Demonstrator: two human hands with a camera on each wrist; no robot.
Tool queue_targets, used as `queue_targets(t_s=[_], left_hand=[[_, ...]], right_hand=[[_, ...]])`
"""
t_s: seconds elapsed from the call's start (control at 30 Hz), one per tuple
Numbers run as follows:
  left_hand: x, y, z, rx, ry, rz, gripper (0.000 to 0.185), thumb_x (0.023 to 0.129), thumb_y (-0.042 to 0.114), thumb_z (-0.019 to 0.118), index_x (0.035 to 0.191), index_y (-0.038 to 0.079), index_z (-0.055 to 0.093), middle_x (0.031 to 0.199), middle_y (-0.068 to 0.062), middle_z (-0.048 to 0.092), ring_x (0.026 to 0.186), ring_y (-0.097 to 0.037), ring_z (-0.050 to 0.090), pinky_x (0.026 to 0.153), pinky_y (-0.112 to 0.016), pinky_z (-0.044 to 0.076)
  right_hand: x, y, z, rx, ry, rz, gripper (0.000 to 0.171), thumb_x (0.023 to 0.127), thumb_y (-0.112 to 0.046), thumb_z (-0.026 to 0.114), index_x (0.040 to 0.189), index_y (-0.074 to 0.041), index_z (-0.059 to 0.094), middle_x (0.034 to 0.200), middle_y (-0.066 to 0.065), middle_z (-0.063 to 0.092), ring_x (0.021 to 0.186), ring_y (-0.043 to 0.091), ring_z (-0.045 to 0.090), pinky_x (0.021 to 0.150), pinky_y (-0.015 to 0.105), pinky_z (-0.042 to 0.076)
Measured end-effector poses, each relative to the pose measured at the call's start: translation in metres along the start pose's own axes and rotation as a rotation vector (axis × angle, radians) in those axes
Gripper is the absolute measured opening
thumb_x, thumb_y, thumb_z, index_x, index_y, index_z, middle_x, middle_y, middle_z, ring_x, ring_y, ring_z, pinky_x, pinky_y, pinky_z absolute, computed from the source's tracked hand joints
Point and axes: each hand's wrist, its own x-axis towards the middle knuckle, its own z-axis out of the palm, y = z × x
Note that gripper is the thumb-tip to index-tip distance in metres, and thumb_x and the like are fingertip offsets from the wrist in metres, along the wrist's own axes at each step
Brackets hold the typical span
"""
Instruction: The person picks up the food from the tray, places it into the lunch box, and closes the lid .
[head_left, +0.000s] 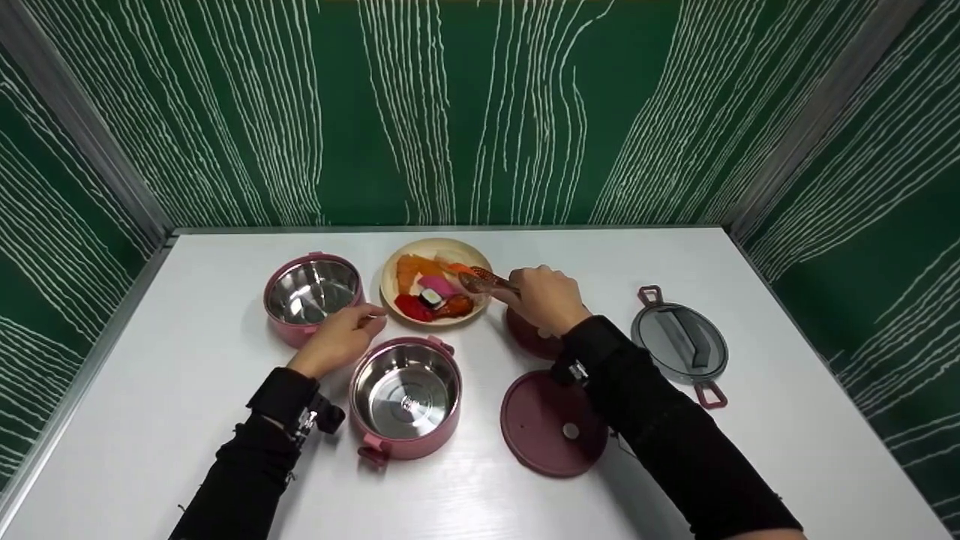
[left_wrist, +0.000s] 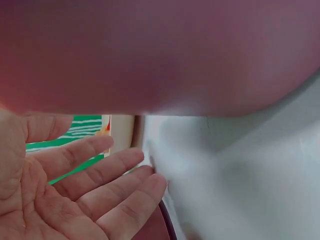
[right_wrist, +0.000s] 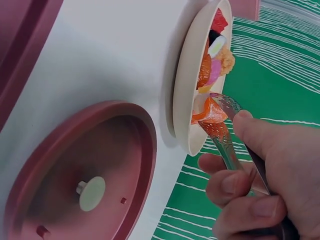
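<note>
Nearest the front edge of the white table [head_left: 187, 420], a round pink container with a bare steel bowl inside [head_left: 406, 396] stands open, with a flat, round dark-pink lid [head_left: 551, 424] lying upside down on the table to its right. Just beyond the container the left hand [head_left: 339, 336] rests between it and a second pink steel-lined container [head_left: 312, 294], which sits toward the left edge. The left wrist view shows this hand's fingers [left_wrist: 95, 172] straight and relaxed, palm open, holding nothing.

Further right, a grey oval lid with a moulded handle and pink end clips [head_left: 679, 344] lies well apart from the containers, toward the right edge. A second dark-pink lid [right_wrist: 82, 187] lies upside down under the right wrist, just beside the plate.

The right hand [head_left: 546, 298] is over that lid, its fingers curled round a pair of clear plastic tongs [right_wrist: 226, 135]. The tongs' tips pinch an orange piece of toy food [right_wrist: 209, 112] at the rim of the round beige plate [head_left: 390, 289]. The plate stands toward the middle of the table's far half, between the far container and the right hand, and carries more toy food in red, pink, orange and black-and-white.

Behind the far edge rises a green wall with white wavy lines [head_left: 480, 112].
</note>
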Motion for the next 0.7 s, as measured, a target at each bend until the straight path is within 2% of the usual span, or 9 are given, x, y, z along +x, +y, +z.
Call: queue_targets(t_s=[0.27, 0.4, 0.53, 0.7], left_hand=[[-0.014, -0.002, -0.004, -0.071, 0.039, 0.040, 0.038, 0.109, 0.025, 0.051, 0.136, 0.001, 0.065, 0.127, -0.018, 0.069, 0.119, -0.033, 0.063, 0.106, -0.052, 0.048], [-0.022, -0.002, -0.004, -0.116, 0.064, 0.053, 0.037, 0.109, 0.024, 0.052, 0.135, 0.001, 0.065, 0.122, -0.019, 0.070, 0.114, -0.033, 0.066, 0.100, -0.048, 0.052], [-0.029, 0.000, -0.002, -0.165, 0.098, 0.055, 0.034, 0.109, 0.022, 0.053, 0.133, 0.001, 0.065, 0.119, -0.021, 0.069, 0.108, -0.032, 0.067, 0.091, -0.040, 0.055], [-0.039, 0.001, 0.001, -0.196, 0.142, 0.067, 0.030, 0.108, 0.019, 0.055, 0.131, 0.003, 0.066, 0.118, -0.020, 0.070, 0.104, -0.032, 0.067, 0.087, -0.035, 0.055]], right_hand=[[-0.004, 0.003, -0.006, 0.085, -0.062, 0.043, 0.045, 0.100, -0.056, 0.060, 0.103, -0.014, 0.075, 0.089, 0.013, 0.073, 0.082, 0.035, 0.069, 0.064, 0.050, 0.054], [-0.007, 0.002, -0.010, 0.108, -0.060, 0.027, 0.045, 0.101, -0.055, 0.060, 0.105, -0.013, 0.076, 0.091, 0.013, 0.073, 0.083, 0.035, 0.069, 0.064, 0.050, 0.053], [-0.011, 0.003, -0.012, 0.163, -0.064, -0.002, 0.044, 0.102, -0.052, 0.061, 0.105, -0.011, 0.077, 0.088, 0.010, 0.072, 0.073, 0.028, 0.066, 0.060, 0.045, 0.049], [-0.015, 0.003, -0.013, 0.225, -0.091, 0.000, 0.044, 0.102, -0.053, 0.060, 0.104, -0.012, 0.076, 0.074, 0.004, 0.065, 0.061, 0.020, 0.058, 0.054, 0.037, 0.042]])
